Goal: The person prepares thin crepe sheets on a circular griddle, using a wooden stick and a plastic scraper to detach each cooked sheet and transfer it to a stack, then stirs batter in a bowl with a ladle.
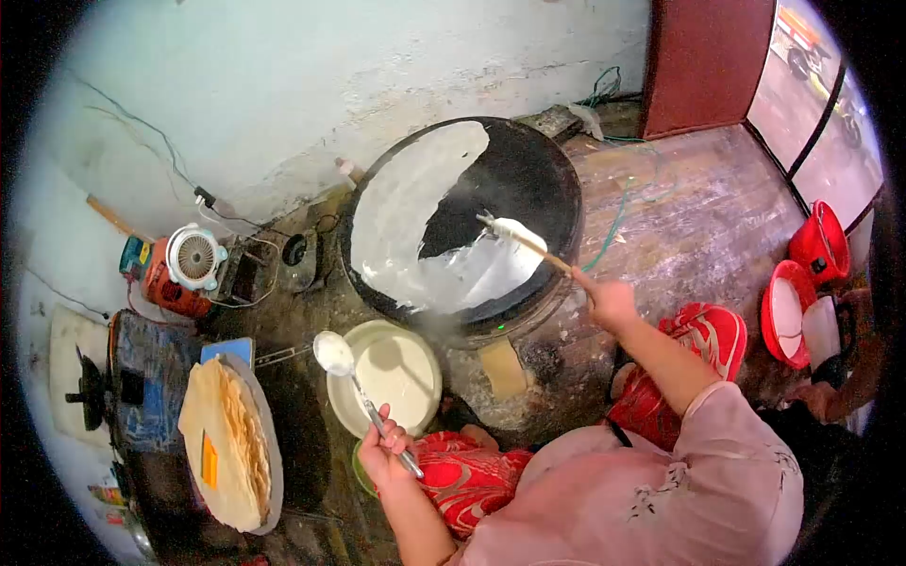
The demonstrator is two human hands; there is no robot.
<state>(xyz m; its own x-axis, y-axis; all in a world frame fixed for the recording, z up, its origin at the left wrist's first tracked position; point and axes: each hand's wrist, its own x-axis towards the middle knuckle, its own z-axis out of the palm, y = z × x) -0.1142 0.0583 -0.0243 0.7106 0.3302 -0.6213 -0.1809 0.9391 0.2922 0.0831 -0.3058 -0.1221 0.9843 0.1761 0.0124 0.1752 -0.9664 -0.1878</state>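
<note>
My right hand (612,300) grips the wooden handle of a spreader (533,247), whose batter-coated end lies over the round black griddle (543,179). White batter (396,217) covers the griddle's left side and curves along its lower edge. In my left hand (385,453) is the metal handle of a ladle (333,354). The ladle's bowl, coated with batter, is above the left rim of a pale bucket (434,377) that holds white batter. A stack of thin flatbreads (226,443) with an orange piece on top lies at the left.
A blower (195,257) and cables stand by the wall at the left. A tan block (503,368) lies below the griddle. Red containers (785,311) are at the far right. Part of another person (849,377) shows at the right edge.
</note>
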